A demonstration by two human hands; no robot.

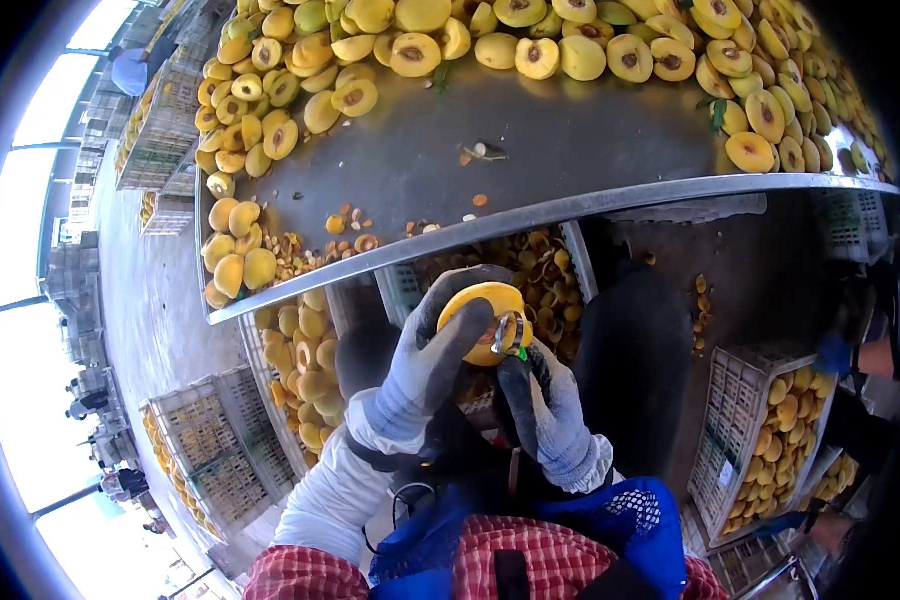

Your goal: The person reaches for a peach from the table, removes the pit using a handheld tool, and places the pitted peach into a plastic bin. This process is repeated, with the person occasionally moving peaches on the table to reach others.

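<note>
My left hand [432, 352], in a grey glove, is wrapped around a yellow fruit half [483, 318] held just below the metal table's edge [530, 218]. My right hand [542, 405], also gloved, grips a small metal pitting tool [510, 335] whose loop is pressed into the fruit. Both hands meet at the fruit, above a white crate of peelings [535, 270]. Heaps of halved yellow fruit [570, 50] lie along the far and left sides of the table.
A crate of fruit halves [305, 370] stands below the table at left, another crate of fruit [770, 430] at right. Pits and scraps [355, 230] litter the table's near edge. Stacked crates [210, 455] line the floor at left.
</note>
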